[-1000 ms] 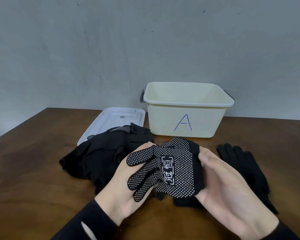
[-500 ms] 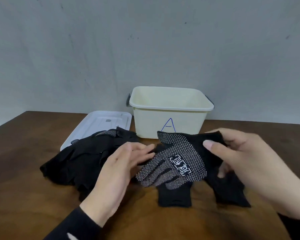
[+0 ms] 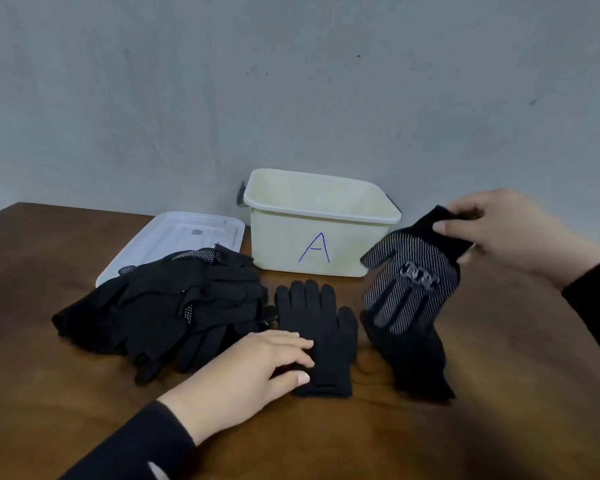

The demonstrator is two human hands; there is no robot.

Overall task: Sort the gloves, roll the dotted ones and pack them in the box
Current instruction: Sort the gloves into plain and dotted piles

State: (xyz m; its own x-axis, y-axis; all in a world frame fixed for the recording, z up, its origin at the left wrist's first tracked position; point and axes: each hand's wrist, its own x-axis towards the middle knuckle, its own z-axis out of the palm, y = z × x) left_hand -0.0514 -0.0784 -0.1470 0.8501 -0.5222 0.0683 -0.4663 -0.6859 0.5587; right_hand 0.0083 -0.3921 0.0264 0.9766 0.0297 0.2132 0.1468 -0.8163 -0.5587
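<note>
My right hand (image 3: 499, 230) pinches the cuff of a black dotted glove (image 3: 409, 282), which hangs in the air to the right of the cream box (image 3: 357, 216) marked with a blue A. Below it a plain black glove (image 3: 413, 358) lies on the table. Another plain black glove (image 3: 321, 327) lies flat in front of the box, and my left hand (image 3: 257, 368) rests on its cuff end with fingers relaxed. A pile of black gloves (image 3: 174, 306), some dotted, sits at the left. Nothing shows inside the box from this angle.
The box's white lid (image 3: 174, 237) lies flat behind the pile, left of the box. A grey wall stands right behind the box. Bare brown wooden table (image 3: 516, 393) stretches to the right and along the front.
My right hand has carried the dotted glove up and to the right, off the plain gloves. My left hand has let go of it and come down onto the plain glove.
</note>
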